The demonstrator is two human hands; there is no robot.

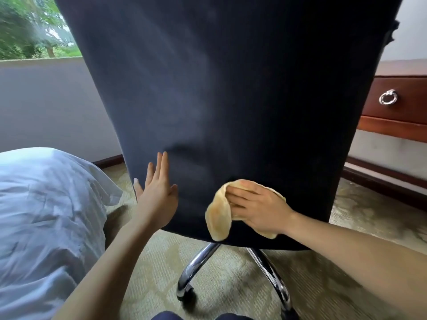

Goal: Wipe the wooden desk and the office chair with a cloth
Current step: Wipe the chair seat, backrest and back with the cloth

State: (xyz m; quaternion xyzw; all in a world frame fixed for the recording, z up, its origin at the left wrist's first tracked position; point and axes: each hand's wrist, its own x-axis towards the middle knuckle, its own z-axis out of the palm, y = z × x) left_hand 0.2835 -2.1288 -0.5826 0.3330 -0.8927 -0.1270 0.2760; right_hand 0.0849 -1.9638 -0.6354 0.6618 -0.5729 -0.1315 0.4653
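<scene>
While the chrome legs (196,269) splay on the carpet (150,262) under the chair (231,88), the left hand (159,192) lies flat on the lower left of the chair's dark back, fingers straight and holding nothing. The right hand (258,209) presses a yellow cloth (218,218) against the lower middle of that back with nearly straight fingers, a fold hanging below them. White bedding (46,204) sits left of the chair, the wooden desk (404,125) stands beyond the chair's right edge, and a window (30,28) shows beyond its left.
</scene>
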